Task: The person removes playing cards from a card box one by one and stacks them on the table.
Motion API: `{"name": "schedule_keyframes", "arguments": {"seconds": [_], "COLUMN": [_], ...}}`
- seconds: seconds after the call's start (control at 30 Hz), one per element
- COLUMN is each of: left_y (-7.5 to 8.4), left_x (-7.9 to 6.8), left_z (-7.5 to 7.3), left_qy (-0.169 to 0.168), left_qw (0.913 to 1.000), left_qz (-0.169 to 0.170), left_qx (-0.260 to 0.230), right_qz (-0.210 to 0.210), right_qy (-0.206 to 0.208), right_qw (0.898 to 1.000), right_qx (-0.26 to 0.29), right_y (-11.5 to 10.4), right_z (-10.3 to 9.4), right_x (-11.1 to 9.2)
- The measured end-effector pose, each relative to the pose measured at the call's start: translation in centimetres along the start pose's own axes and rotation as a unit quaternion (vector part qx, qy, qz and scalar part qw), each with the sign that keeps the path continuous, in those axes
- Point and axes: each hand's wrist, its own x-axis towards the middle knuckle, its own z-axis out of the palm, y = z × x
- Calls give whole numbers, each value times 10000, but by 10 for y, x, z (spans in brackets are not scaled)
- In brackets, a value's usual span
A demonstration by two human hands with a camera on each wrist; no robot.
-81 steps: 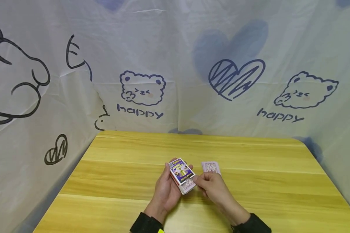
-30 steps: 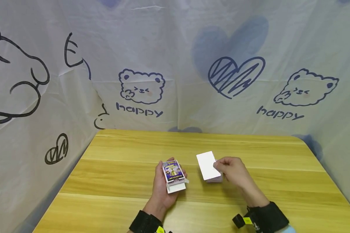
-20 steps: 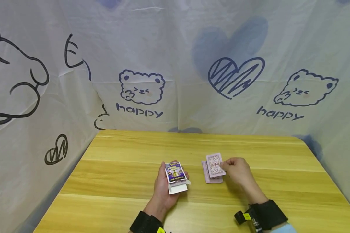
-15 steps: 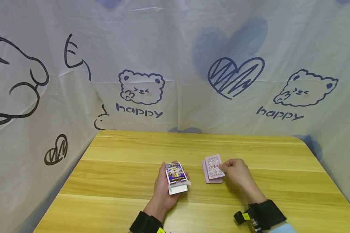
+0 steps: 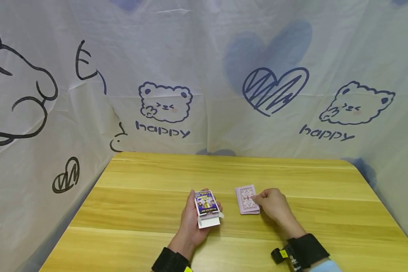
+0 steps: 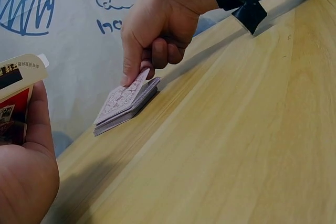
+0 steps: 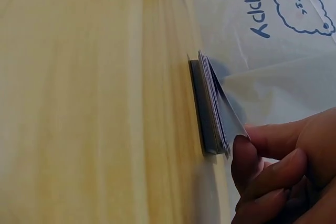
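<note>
My left hand [image 5: 192,226] holds a purple-fronted playing card box [image 5: 206,204] over the table, its white end flap folded open toward me. In the left wrist view only part of that box [image 6: 14,98] shows, lying across the fingers. My right hand [image 5: 275,206] pinches a playing card [image 5: 247,197] by its right edge between thumb and forefinger. The card lies back up over a stack of playing cards [image 6: 134,109] on the table. In the right wrist view its pinched edge is lifted while the far edge meets the stack [image 7: 210,108].
The wooden table [image 5: 139,211] extends around both hands, with its far edge against a pale curtain [image 5: 207,56] bearing hearts and bear drawings. A black strap with a small camera [image 5: 299,251] sits on the right wrist, another strap [image 5: 170,260] on the left.
The right hand drew a card away from the box, turned it from its white side to its patterned back, and lowered it onto the stack. The left hand kept the box, now with its flap showing.
</note>
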Motion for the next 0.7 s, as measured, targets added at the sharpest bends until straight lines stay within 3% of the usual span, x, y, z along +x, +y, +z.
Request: {"name": "schedule_keyframes", "arguments": {"seconds": [0.7], "left_y": [-1], "left_x": [-1], "left_z": [-1], "left_qy": [-30], "left_qw": [9999], "left_qz": [-20], "left_qx": [121], "right_qz": [-18], "right_qy": [-11], "right_qw": [9989], "right_qx": [-475], "right_y": [2], "right_z": [2], "right_x": [0]}}
